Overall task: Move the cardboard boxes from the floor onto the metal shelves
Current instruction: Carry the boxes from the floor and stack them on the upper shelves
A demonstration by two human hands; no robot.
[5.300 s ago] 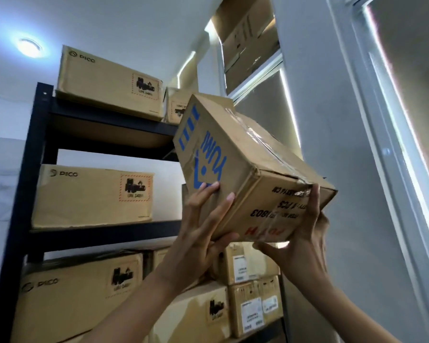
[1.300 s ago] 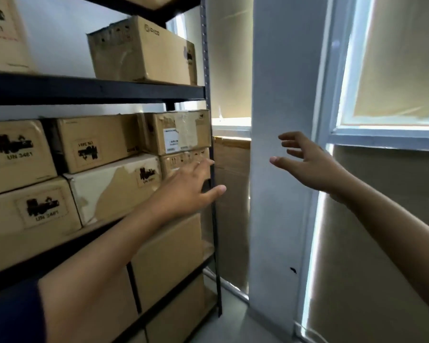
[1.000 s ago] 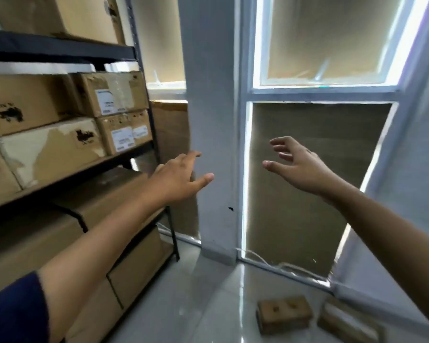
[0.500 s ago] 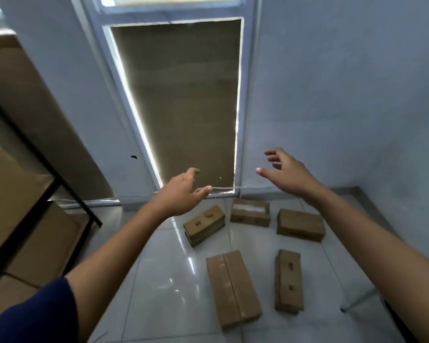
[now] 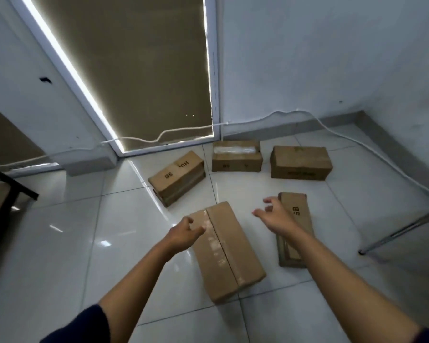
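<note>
Several cardboard boxes lie on the white tiled floor. The largest, a flat taped box (image 5: 229, 253), lies nearest, between my two hands. A narrow box marked SB (image 5: 298, 211) lies to its right, partly behind my right forearm. Farther back sit an angled box (image 5: 177, 177), a box with clear tape on top (image 5: 236, 155) and another box (image 5: 300, 162). My left hand (image 5: 185, 235) hovers over the large box's left edge, fingers loosely curled, holding nothing. My right hand (image 5: 275, 217) hangs spread above the floor, empty. Only a dark post of the metal shelf (image 5: 9, 185) shows at the left edge.
A white cable (image 5: 174, 131) runs along the base of the wall and the covered window (image 5: 139, 70). A thin metal leg (image 5: 401, 231) slants across the floor at the right. Bare tiles lie left of the boxes.
My view has swung down from the shelves and window to the floor. Both empty hands have dropped lower and now reach toward the large box.
</note>
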